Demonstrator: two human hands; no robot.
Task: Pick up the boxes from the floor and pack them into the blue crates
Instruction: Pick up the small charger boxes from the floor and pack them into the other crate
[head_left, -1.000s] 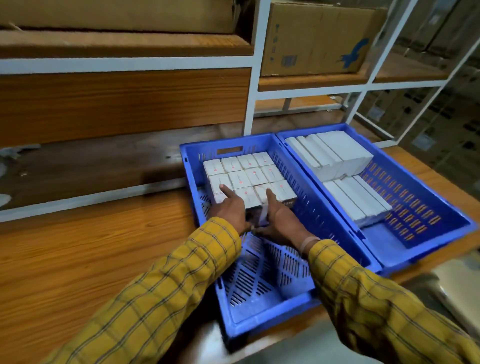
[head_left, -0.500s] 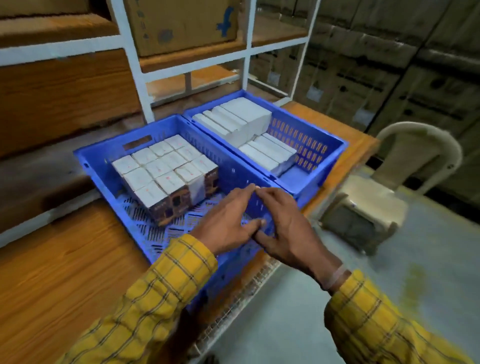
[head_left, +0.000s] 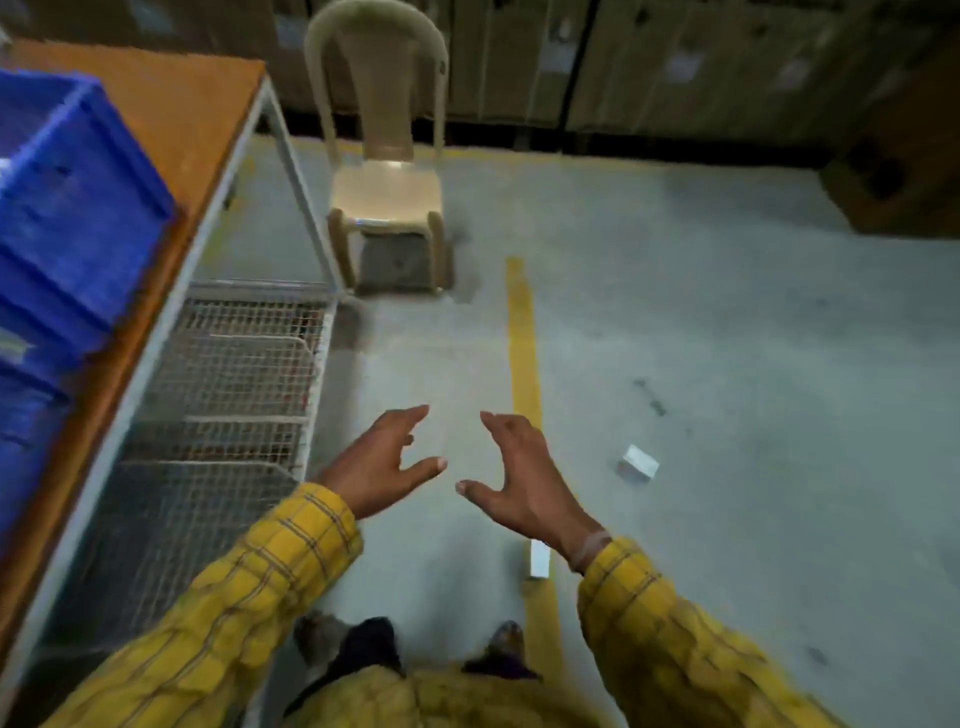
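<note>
I see my left hand (head_left: 382, 462) and right hand (head_left: 519, 475) mid-frame over the floor, fingers spread, holding nothing. One white box (head_left: 638, 462) lies right of centre, another (head_left: 539, 558) under my right wrist; the blue crates (head_left: 67, 208) sit at the left edge.

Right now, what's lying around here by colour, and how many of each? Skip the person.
White: 2, a small box on the floor and a second box by the yellow floor line
Blue: 1 crate
Beige: 1 chair
Yellow: 1 line
Total: 5
</note>
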